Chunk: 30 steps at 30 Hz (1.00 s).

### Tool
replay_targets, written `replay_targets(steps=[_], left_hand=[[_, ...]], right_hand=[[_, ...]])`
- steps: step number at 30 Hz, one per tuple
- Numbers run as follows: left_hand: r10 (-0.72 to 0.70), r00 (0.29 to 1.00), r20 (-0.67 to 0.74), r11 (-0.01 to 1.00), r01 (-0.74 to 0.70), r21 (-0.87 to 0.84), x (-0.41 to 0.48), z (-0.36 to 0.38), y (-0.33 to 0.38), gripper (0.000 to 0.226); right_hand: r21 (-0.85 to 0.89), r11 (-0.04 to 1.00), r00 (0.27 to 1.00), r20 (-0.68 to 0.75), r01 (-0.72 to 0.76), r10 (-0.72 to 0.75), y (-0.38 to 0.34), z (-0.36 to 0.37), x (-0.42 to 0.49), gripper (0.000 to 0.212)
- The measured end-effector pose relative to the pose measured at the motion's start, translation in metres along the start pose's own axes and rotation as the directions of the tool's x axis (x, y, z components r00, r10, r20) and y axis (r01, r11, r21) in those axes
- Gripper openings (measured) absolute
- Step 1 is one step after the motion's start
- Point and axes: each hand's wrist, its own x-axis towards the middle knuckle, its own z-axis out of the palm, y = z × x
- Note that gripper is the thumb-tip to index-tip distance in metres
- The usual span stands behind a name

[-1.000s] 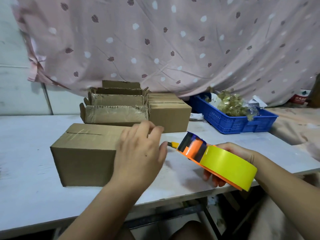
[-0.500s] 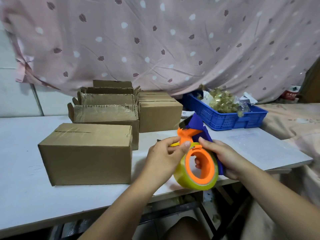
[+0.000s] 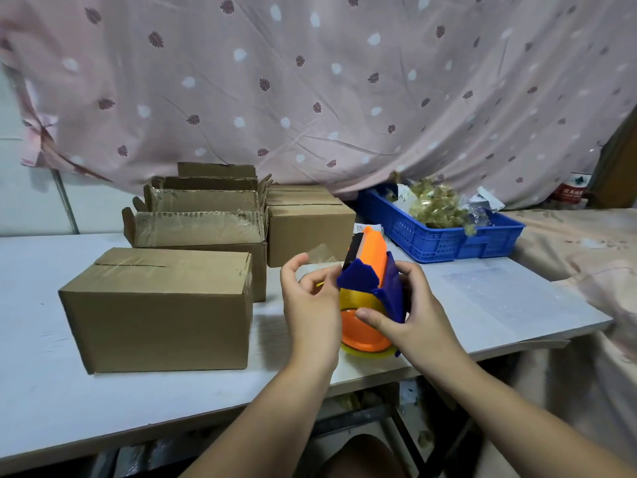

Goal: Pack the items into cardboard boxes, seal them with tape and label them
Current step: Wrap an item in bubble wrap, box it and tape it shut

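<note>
Right hand (image 3: pixel 413 319) grips the tape dispenser (image 3: pixel 360 281) above the table (image 3: pixel 499 298), left hand (image 3: pixel 310 312) pinches the loose tape end (image 3: pixel 322 252); beside them the nearest box (image 3: pixel 158 315) is closed but unlabelled, the open boxes (image 3: pixel 196 232) behind await packing: much evidently remains.

This looks like a makeshift packing station in a small home-run shipping operation. A plain white worktable (image 3: pixel 499 298) carries rows of brown cardboard shipping boxes, some taped shut (image 3: pixel 158 305) and some open-flapped (image 3: pixel 196 229), beside a blue plastic crate (image 3: pixel 441 243) of bagged goods and an orange tape dispenser (image 3: pixel 374 250). A pink patterned bedsheet (image 3: pixel 310 81) hangs as a backdrop.
</note>
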Motion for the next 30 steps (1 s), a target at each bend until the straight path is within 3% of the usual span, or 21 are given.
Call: replay_targets(steps=[4, 9, 17, 25, 30], left_hand=[[0.012, 0.995, -0.099, 0.999, -0.015, -0.029, 0.004, 0.001, -0.003, 0.013], [0.055, 0.995, -0.082, 0.997, -0.051, 0.052, 0.008, 0.002, -0.006, 0.020], [-0.213, 0.977, 0.015, 0.974, 0.214, -0.072, 0.018, 0.004, -0.001, 0.011], [-0.197, 0.979, -0.049, 0.970, 0.188, -0.156, 0.028, -0.004, -0.002, 0.020], [-0.166, 0.981, -0.095, 0.976, 0.150, -0.160, 0.035, -0.013, -0.009, 0.008]], right_hand=[[0.004, 0.999, 0.998, -0.047, 0.036, -0.036, 0.004, 0.000, -0.005, 0.069], [-0.005, 0.999, 0.997, -0.056, 0.049, -0.050, 0.009, -0.003, -0.007, 0.072], [-0.076, 0.997, 1.000, 0.008, 0.011, -0.011, 0.023, -0.013, -0.008, 0.083], [-0.081, 0.996, 0.995, 0.092, 0.035, -0.027, 0.026, -0.021, -0.010, 0.076], [0.043, 0.999, 0.999, 0.015, 0.033, -0.034, 0.034, -0.028, -0.010, 0.081]])
